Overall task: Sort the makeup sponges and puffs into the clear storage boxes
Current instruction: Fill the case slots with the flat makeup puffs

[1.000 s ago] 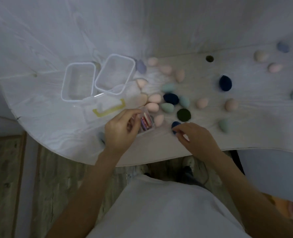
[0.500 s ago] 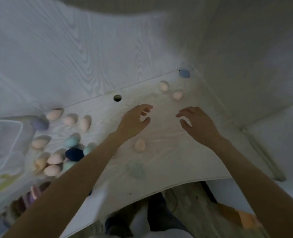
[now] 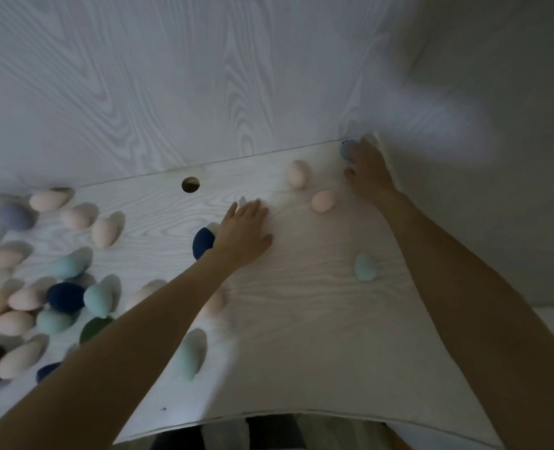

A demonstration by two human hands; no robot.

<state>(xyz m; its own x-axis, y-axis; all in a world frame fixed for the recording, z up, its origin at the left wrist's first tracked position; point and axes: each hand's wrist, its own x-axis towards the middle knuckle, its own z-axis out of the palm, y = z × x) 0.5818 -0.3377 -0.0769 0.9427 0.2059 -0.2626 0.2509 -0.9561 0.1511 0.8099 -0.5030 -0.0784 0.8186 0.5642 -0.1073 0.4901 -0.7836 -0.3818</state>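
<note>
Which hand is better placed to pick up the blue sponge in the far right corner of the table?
The right hand. Its fingers already reach the blue sponge in the corner. The left hand lies flat on the table near the middle, beside a navy sponge, farther away.

Bare table (image 3: 301, 319) lay open between the arms, broken only by a teal sponge (image 3: 364, 267) and two pink sponges (image 3: 323, 200), while crowded sponges (image 3: 64, 297) blocked the left side.

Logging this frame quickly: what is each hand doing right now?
Left hand: open, flat on the white wood-grain table, holding nothing.
Right hand: fingers on the small blue egg-shaped sponge at the far corner; grip cannot be told.
</note>
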